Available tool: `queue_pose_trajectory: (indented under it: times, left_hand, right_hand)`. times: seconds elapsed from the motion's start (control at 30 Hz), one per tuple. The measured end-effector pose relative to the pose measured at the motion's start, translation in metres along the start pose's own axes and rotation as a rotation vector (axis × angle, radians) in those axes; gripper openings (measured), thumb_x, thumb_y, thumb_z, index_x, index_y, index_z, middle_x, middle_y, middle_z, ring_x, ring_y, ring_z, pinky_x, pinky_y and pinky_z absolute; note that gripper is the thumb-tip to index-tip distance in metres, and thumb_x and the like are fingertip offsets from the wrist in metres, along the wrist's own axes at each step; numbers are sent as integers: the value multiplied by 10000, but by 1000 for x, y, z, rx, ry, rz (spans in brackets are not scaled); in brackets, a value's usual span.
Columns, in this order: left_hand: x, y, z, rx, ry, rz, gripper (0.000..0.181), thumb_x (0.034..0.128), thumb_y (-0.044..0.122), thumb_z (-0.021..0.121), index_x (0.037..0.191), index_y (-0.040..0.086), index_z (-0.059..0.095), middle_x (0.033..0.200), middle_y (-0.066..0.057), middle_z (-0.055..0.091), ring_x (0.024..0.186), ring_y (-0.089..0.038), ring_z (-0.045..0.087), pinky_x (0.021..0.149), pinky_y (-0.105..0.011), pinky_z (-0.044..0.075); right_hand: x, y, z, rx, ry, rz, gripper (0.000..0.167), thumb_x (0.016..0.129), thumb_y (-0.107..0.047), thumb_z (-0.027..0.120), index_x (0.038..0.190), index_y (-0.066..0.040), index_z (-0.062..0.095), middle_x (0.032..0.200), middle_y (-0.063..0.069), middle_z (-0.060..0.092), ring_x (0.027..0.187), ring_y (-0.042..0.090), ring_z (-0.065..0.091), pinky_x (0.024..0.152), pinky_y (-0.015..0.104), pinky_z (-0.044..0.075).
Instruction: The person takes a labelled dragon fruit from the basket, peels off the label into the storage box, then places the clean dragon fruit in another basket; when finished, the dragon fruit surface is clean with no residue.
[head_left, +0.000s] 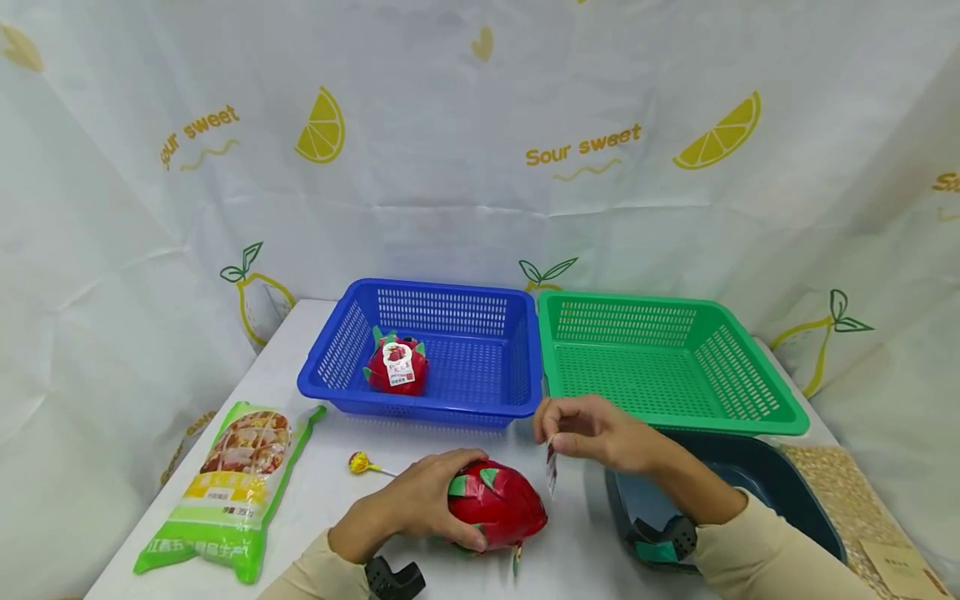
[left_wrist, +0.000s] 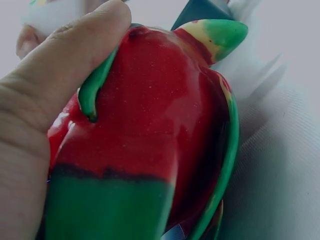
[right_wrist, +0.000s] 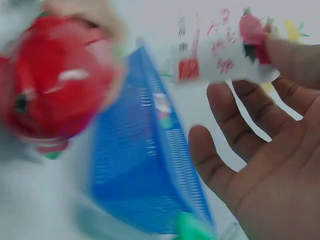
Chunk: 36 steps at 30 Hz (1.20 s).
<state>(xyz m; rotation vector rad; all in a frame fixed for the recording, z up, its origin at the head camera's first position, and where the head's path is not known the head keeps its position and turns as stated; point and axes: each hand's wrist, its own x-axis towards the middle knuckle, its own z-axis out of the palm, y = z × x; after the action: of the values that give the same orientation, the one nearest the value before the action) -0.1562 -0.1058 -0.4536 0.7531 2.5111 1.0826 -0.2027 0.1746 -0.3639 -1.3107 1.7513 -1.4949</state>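
Note:
My left hand (head_left: 429, 498) grips a red dragon fruit (head_left: 510, 508) with green scales, low over the white table. In the left wrist view the thumb lies across the fruit's glossy skin (left_wrist: 150, 110). To the right, my right hand (head_left: 603, 435) pinches a small paper label (head_left: 552, 471) between thumb and forefinger, apart from the fruit. The right wrist view shows red print and a fruit picture on this label (right_wrist: 215, 62); the other fingers are loosely bent. A second dragon fruit (head_left: 382, 379), with a similar label on it, sits in the blue basket (head_left: 420, 406).
A green basket (head_left: 675, 421) stands beside the blue one. A dark blue tub (head_left: 795, 500) lies partly under my right forearm, near a grain-patterned package (head_left: 840, 492). At left are a green food bag (head_left: 240, 492) and a lollipop (head_left: 360, 462). A printed curtain (head_left: 450, 167) hangs behind.

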Motion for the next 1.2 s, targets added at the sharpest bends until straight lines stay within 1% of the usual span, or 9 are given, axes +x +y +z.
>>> queue_pose_trajectory:
  times: [0.1, 0.17, 0.3, 0.37, 0.5, 0.6, 0.73, 0.9, 1.2]
  left_hand:
    - [1, 0, 0, 11, -4, -3, 885, 668, 560, 817, 1389, 176, 477, 1287, 61, 539, 1127, -170, 517, 863, -384, 498]
    - [1, -1, -1, 19, -7, 1, 888, 667, 563, 816, 1390, 176, 475, 1294, 55, 537, 1129, -175, 516, 866, -391, 496]
    - [2, 0, -1, 13, -11, -13, 901, 668, 560, 817, 1403, 178, 464, 1309, 51, 528, 1140, -188, 511, 862, -392, 499]
    - [2, 1, -1, 13, -12, -21, 915, 668, 562, 817, 1413, 174, 455, 1321, 51, 521, 1149, -194, 506, 862, -395, 501]
    - [2, 1, 0, 15, -9, -30, 920, 666, 567, 816, 1415, 175, 455, 1326, 50, 519, 1157, -200, 504, 872, -408, 496]
    - [1, 1, 1, 12, -6, -40, 919, 663, 564, 818, 1415, 178, 456, 1329, 49, 517, 1160, -207, 499, 861, -405, 501]
    - [0, 1, 2, 3, -2, -52, 918, 663, 555, 819, 1417, 179, 455, 1330, 45, 516, 1164, -215, 493, 846, -396, 509]
    - [-1, 1, 1, 7, 3, -45, 911, 665, 555, 818, 1411, 174, 460, 1322, 47, 520, 1154, -206, 497, 849, -396, 506]
    - [0, 1, 1, -3, -5, -45, 897, 673, 544, 819, 1409, 177, 459, 1308, 61, 525, 1142, -196, 504, 837, -379, 511]
  right_hand:
    - [-11, -14, -13, 76, -1, -24, 111, 954, 78, 478, 907, -10, 524, 1026, 262, 508, 974, 323, 486, 801, 416, 464]
    - [-20, -20, -24, 109, -66, -33, 109, 944, 95, 467, 925, 1, 520, 1048, 274, 504, 987, 344, 483, 809, 443, 457]
    - [-45, -24, -49, 210, -216, 35, 87, 935, 103, 452, 986, 51, 499, 1094, 326, 486, 1025, 390, 481, 859, 485, 434]
    - [-60, -22, -60, 238, -258, 124, 80, 938, 88, 465, 1010, 71, 494, 1117, 345, 485, 1052, 401, 489, 874, 488, 435]
    - [-86, -12, -75, 229, -283, 408, 116, 957, -8, 525, 1043, 69, 523, 1149, 260, 545, 1050, 352, 535, 888, 463, 453]
    - [-102, 2, -79, 194, -270, 511, 170, 944, -45, 559, 1079, 58, 552, 1078, 217, 575, 939, 239, 574, 830, 393, 490]
    - [-118, 25, -81, 142, -244, 508, 226, 901, -24, 571, 1106, 70, 560, 975, 228, 562, 833, 135, 553, 727, 300, 500]
    - [-126, 46, -81, 52, -223, 495, 268, 870, -9, 603, 1117, 82, 552, 1009, 242, 572, 842, 149, 568, 725, 306, 519]
    - [-132, 64, -69, -194, -146, 409, 316, 849, 5, 647, 1157, -7, 575, 960, 180, 555, 779, 143, 553, 622, 270, 504]
